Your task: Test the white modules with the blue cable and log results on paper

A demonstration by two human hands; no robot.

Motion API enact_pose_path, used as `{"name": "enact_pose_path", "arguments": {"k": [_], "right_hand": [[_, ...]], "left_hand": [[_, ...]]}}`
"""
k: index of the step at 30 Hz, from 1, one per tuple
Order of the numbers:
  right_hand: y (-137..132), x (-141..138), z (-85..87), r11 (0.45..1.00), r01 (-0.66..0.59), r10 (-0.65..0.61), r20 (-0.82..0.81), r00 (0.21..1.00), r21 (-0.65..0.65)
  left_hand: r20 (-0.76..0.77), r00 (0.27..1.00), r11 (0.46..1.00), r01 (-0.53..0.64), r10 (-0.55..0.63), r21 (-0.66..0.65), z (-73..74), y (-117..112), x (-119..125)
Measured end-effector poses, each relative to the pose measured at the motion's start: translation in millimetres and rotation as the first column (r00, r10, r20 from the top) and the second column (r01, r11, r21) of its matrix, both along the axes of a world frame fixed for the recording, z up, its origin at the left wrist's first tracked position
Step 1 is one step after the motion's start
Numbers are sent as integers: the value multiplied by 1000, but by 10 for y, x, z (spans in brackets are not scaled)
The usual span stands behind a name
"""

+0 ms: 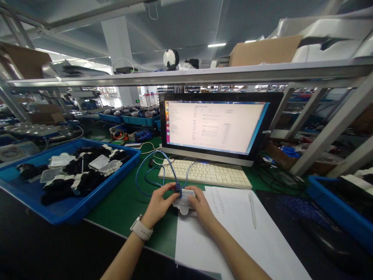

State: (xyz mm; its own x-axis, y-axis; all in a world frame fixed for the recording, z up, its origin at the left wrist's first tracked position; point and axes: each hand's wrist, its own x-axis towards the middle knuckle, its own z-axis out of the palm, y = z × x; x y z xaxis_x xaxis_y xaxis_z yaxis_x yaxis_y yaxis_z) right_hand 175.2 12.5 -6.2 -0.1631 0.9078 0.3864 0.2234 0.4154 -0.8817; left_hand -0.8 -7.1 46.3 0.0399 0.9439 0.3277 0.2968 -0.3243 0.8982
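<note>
My left hand (160, 204) pinches the blue plug (178, 188) of a blue cable (141, 189) between thumb and fingers. The plug sits at the top edge of a small white plastic device (183, 203) with a printed label and a rounded tab at its lower side. Around the device's right side my right hand (201, 204) is closed, thumb on its face. Whether the plug is fully seated is hidden by the fingers. Device and hands are over the left edge of a white paper sheet (233, 225), in front of the keyboard (206, 174).
A monitor (212, 126) stands behind the keyboard. On the left, a blue tray (72, 210) holds several black and white units. A pen (252, 210) lies on the paper. Right of it are a black mouse (326, 237) and another blue tray (335, 198). A shelf (186, 77) spans overhead.
</note>
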Motion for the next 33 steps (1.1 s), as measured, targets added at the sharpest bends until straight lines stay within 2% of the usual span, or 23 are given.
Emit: {"name": "enact_pose_path", "arguments": {"k": [7, 12, 15, 18, 21, 23, 25, 27, 29, 30, 31, 33], "right_hand": [[0, -3, -4, 1000, -2, 1, 12, 1000, 19], [13, 0, -13, 1000, 19, -19, -3, 1000, 14], [1, -12, -10, 999, 24, -25, -17, 1000, -27], [-80, 20, 80, 993, 3, -10, -56, 998, -116], [-248, 223, 299, 990, -18, 9, -64, 998, -142], [-377, 512, 465, 997, 13, -12, 3, 1000, -72], [-487, 935, 575, 989, 139, -145, 132, 981, 58], [-568, 1468, 574, 913, 343, -396, 278, 875, 222], [-634, 2054, 444, 780, 490, -623, 413, 664, 389], [-666, 2339, 338, 715, 516, -699, 459, 549, 471], [-702, 2604, 214, 676, 511, -737, 503, 451, 531], [-779, 3034, -47, 634, 497, -768, 554, 321, 592]], "left_hand": [[33, 999, 1000, 11, -11, -5, -25, 8, 14], [-8, 1000, 999, -27, 27, 22, -88, -11, 17], [-26, 999, 997, -34, 36, 69, -141, -38, 11], [-66, 998, 993, 12, -5, 115, -204, -53, -14], [-90, 995, 986, 56, -43, 154, -263, -44, -44], [-89, 995, 983, 64, -49, 171, -292, -28, -57], [-85, 995, 980, 69, -54, 187, -310, -12, -61], [-81, 995, 976, 76, -60, 205, -323, -1, -57], [-67, 996, 973, 69, -56, 219, -341, 6, -49], [-58, 997, 973, 61, -49, 224, -353, 9, -45], [-49, 998, 972, 49, -39, 228, -367, 12, -41], [-37, 999, 970, 32, -24, 239, -401, 20, -36]]}}
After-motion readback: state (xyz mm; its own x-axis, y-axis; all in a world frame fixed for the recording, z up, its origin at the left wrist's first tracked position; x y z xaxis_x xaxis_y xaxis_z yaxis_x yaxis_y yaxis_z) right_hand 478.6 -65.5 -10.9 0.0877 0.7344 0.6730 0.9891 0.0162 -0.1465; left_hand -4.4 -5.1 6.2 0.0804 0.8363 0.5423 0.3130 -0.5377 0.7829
